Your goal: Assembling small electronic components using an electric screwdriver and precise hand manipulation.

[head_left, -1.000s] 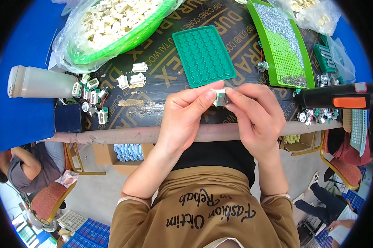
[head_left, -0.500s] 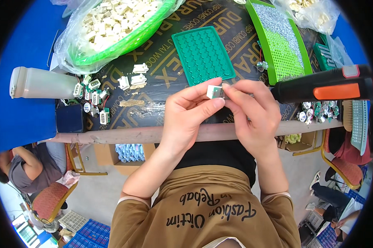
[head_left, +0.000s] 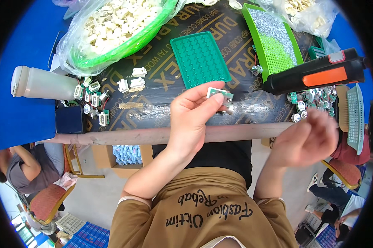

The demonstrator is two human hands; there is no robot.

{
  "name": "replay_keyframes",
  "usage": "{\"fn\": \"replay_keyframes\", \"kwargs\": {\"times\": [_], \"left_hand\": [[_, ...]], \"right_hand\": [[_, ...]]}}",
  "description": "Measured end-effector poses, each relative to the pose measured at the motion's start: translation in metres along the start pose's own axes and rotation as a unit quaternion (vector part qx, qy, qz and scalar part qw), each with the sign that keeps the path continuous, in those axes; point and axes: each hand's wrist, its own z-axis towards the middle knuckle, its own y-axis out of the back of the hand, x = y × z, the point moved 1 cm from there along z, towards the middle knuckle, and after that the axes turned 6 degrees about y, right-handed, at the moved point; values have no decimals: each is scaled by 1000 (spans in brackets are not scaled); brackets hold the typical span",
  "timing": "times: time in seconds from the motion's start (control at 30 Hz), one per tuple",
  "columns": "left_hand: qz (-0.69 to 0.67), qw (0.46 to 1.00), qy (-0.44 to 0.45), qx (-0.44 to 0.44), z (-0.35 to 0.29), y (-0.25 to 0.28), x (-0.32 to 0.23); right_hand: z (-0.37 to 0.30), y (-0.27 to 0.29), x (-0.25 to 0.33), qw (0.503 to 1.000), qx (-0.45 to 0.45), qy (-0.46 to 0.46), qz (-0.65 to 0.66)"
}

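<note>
Over the front of the table, my left hand (head_left: 191, 115) pinches a small green circuit board (head_left: 215, 92) between thumb and fingers. A silvery metal part sticks out at the board's lower right. My right hand (head_left: 308, 138) is apart from it, past the table's front edge on the right and smeared by motion, so its fingers cannot be read. Closest to that hand lies a heap of silvery reflector cups with green boards (head_left: 319, 103). Behind it lies a black and orange power screwdriver (head_left: 312, 76).
Beyond my hands lies a green moulded tray (head_left: 201, 58). A green perforated tray of small screws (head_left: 273, 39) stands right of it. At left are a basket of white plastic parts (head_left: 124, 51), loose white housings (head_left: 137, 82), assembled units (head_left: 95, 99) and a whitish bottle (head_left: 39, 82).
My right hand has let go of the piece and swung right and toward me. My left hand keeps hold, and the board's green face now shows more. The screwdriver has shifted slightly left.
</note>
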Motion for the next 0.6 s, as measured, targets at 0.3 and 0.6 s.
{"fn": "replay_keyframes", "kwargs": {"times": [0.3,0.6], "left_hand": [[46,997,49,43,9,-19,25],[100,993,29,63,11,-21,32]], "right_hand": [[33,18,-47,911,162,-264,272],[60,30,-63,884,67,-255,385]]}}
